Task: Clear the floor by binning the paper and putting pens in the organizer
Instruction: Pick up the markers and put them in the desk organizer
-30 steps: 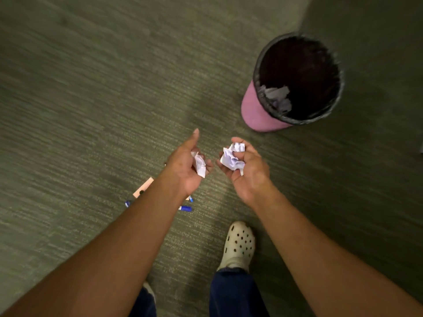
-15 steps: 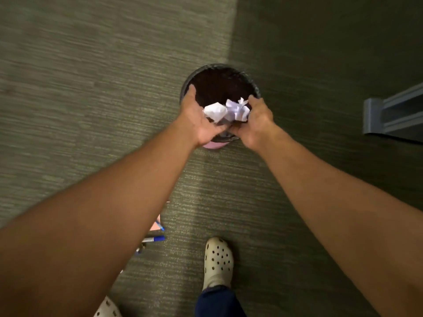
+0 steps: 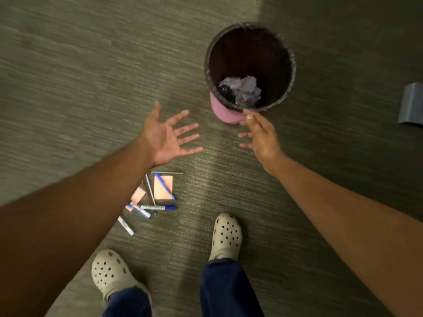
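A pink bin [image 3: 223, 113] with a black liner stands on the carpet ahead, and crumpled white paper [image 3: 246, 89] lies at its bottom. My left hand [image 3: 168, 136] is spread open, palm up, to the left of the bin and holds nothing. My right hand [image 3: 261, 133] hangs open just below the bin's near rim, also empty. Several pens [image 3: 158, 207] lie scattered on the floor under my left forearm, among them a blue pen [image 3: 164, 186] resting on an orange sticky note [image 3: 163, 187]. A second orange note [image 3: 138, 195] lies beside them.
My two feet in pale clogs [image 3: 225, 235] stand on the green-grey carpet near the pens. A grey metal piece [image 3: 412, 104] shows at the right edge.
Both hands held crumpled paper over the bin half a second ago. The paper now lies in the bin, and both hands have opened and drawn back toward me.
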Tool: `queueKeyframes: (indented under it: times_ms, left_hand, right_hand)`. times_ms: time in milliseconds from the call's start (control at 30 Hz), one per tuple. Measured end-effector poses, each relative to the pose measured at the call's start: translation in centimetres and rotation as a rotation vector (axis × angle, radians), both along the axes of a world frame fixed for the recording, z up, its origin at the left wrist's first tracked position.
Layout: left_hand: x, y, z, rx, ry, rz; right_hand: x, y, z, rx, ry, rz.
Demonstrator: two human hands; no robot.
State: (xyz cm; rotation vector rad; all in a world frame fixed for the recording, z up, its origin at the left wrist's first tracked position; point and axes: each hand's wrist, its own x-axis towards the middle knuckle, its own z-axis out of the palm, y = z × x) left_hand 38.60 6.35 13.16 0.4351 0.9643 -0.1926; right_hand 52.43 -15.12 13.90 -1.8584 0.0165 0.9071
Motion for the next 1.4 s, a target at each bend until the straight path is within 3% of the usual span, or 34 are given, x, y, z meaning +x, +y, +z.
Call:
queueKeyframes:
  times_ms: [233,367,567,700,867,933,1100,1233,1300,1400]
  left_hand:
    - [-16.9,0.5,-5.6,0.415,0.454,-0.341]
    - [-24.2,-0.7,-9.1,0.423,0.609,-0.407]
    - [-31.3,-3.0,-13.9,0.448,0.518,-0.388]
    - [-33.3,-4.2,-17.3,0.818,0.437,-0.557]
    - [-33.4,-5.9,-20.0,1.119,0.271,-0.784]
    - [-32.8,-6.2,-20.4,1.267,0.228,-0.938]
    - [-31.8,-5.7,-20.3,1.343,0.316,-1.109]
    - [-34.0,-4.3,-20.4,1.387,0.501,-0.928]
    - [-35.6,-3.6,-20.8,1.394,0.626,-0.771]
    - [-37.8,-2.8,-21.6,1.35,0.667,-0.652]
  right_hand:
    - [-14.6,0.4,-9.2,-0.277,-0.099,0.58]
    - [-22.0,1.5,-13.8,-0.394,-0.124,0.86]
    - [-28.6,5.3,-19.3,-0.46,-0.373,1.209]
    - [-30.7,6.6,-23.1,-0.583,-0.507,1.374]
    - [-30.4,7.5,-24.9,-0.586,-0.611,1.421]
    - [-30.1,7.5,-24.6,-0.497,-0.521,1.337]
    - [-30.5,9.2,-21.5,-0.256,-0.275,1.19]
    - [-30.8,12.3,-20.1,-0.106,-0.297,0.951]
    - [-31.3,14.1,-20.9,-0.183,-0.402,0.877]
    - [-32.8,16.3,-22.9,-0.399,-0.416,1.016]
